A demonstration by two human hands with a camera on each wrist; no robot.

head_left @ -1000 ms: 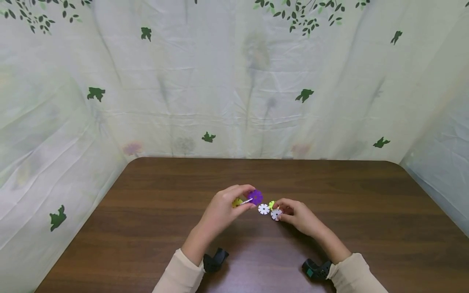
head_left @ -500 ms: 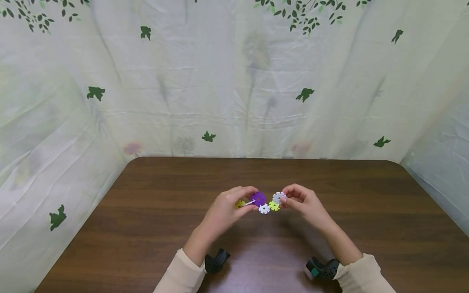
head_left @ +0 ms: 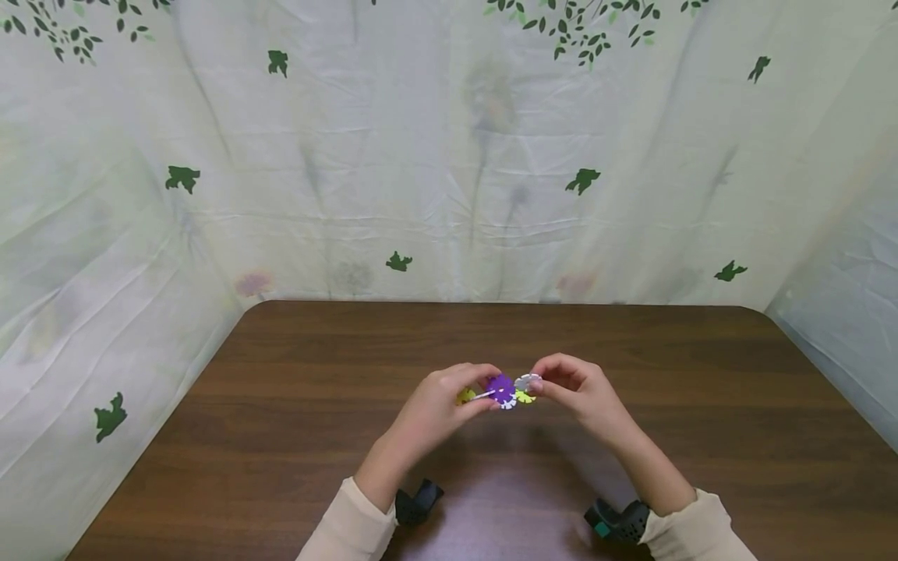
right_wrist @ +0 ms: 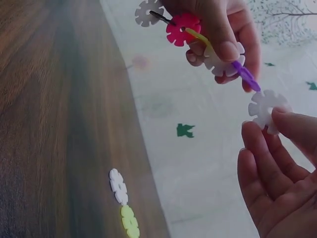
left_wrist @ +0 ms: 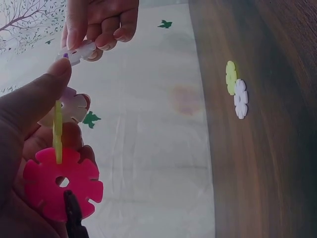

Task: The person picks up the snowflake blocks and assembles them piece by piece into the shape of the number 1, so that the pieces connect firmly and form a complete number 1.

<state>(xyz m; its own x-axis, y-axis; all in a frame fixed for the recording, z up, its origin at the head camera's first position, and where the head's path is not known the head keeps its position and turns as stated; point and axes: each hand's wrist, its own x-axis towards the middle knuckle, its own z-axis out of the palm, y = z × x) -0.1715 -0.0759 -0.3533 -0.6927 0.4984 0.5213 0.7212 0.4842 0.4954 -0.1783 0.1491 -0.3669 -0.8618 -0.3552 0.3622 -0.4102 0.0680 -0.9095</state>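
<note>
My left hand point(head_left: 428, 409) pinches a chain of interlocking notched plastic discs. Along it run a grey-white disc point(right_wrist: 148, 12), a black one point(left_wrist: 73, 213), a pink one point(left_wrist: 39, 186), a yellow one point(left_wrist: 58, 131), a white one held under the thumb, and a purple disc point(head_left: 501, 387) at the end toward the right hand. Between thumb and fingers, my right hand point(head_left: 585, 397) pinches a loose-looking white notched disc point(right_wrist: 261, 105). Its edge is right at the tip of the purple disc in the right wrist view. Both hands are raised over the table.
Lying on the brown wooden table point(head_left: 351, 343) below the hands are a white disc point(right_wrist: 119, 186) and a yellow disc point(right_wrist: 130, 221), edge to edge. A pale printed curtain point(head_left: 449, 156) hangs behind the table and along its sides.
My right hand has lifted the white disc off the table and brought it left, up to the purple disc. The left hand has shifted slightly right with the chain.
</note>
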